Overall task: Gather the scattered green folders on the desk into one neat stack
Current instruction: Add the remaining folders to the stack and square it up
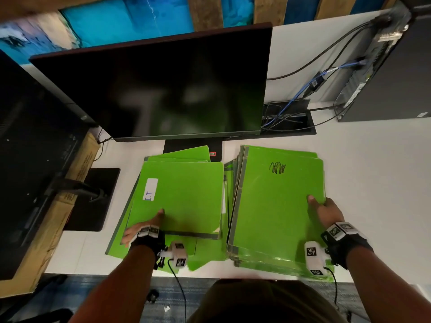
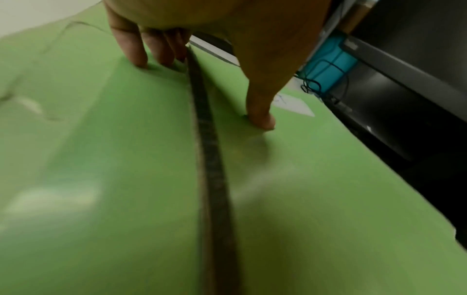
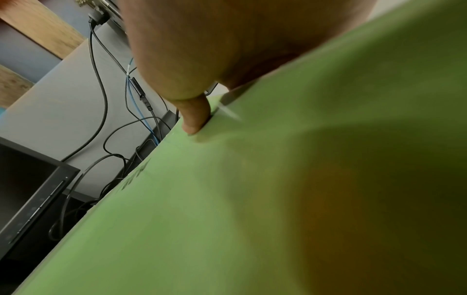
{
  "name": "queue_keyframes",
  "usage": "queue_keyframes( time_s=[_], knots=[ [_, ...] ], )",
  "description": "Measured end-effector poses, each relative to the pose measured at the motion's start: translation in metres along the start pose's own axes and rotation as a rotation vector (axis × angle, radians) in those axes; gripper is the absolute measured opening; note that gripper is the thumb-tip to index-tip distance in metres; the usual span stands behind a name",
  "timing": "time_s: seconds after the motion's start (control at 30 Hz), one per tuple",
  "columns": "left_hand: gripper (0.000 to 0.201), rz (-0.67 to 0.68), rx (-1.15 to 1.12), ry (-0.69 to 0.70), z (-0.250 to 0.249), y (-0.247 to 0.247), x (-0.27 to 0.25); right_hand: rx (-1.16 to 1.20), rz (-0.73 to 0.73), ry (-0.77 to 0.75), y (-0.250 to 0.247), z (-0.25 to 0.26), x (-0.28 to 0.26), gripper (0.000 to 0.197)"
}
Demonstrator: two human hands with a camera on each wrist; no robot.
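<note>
Two piles of green folders lie on the white desk (image 1: 361,173). The left pile (image 1: 200,155) is loose and fanned; its top folder (image 1: 184,197) carries a white label. My left hand (image 1: 144,226) straddles that folder's dark spine (image 2: 204,123). The thumb (image 2: 261,117) presses on its cover, and straight fingers (image 2: 141,53) rest on the folder below. The right stack (image 1: 277,206) is thick, with a black scribble on top. My right hand (image 1: 323,209) grips its right edge, thumb (image 3: 193,117) on the cover and fingers hidden underneath.
A large dark monitor (image 1: 163,85) stands just behind the piles, its base (image 1: 193,145) touching the left one. A second monitor (image 1: 28,136) and cardboard boxes (image 1: 58,217) fill the left side. A cable tray (image 1: 286,117) and computer tower (image 1: 384,66) sit at the back right.
</note>
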State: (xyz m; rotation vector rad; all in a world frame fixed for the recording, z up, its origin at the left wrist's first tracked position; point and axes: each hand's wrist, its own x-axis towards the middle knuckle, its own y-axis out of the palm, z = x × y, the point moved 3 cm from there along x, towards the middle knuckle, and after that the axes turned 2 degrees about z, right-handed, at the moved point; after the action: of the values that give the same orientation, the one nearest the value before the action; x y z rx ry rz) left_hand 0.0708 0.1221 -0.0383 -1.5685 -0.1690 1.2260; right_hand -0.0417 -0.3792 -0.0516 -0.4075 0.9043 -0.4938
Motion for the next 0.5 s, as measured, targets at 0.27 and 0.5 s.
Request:
queue_keyframes(
  time_s=[0.27, 0.5],
  knots=[
    [0.039, 0.141, 0.234, 0.468, -0.006, -0.040, -0.006, -0.020, -0.009, -0.009, 0.000, -0.006, 0.005, 0.058],
    [0.064, -0.174, -0.673, 0.280, -0.007, -0.077, 0.018, -0.019, -0.003, -0.030, 0.001, -0.006, 0.008, 0.054]
  ],
)
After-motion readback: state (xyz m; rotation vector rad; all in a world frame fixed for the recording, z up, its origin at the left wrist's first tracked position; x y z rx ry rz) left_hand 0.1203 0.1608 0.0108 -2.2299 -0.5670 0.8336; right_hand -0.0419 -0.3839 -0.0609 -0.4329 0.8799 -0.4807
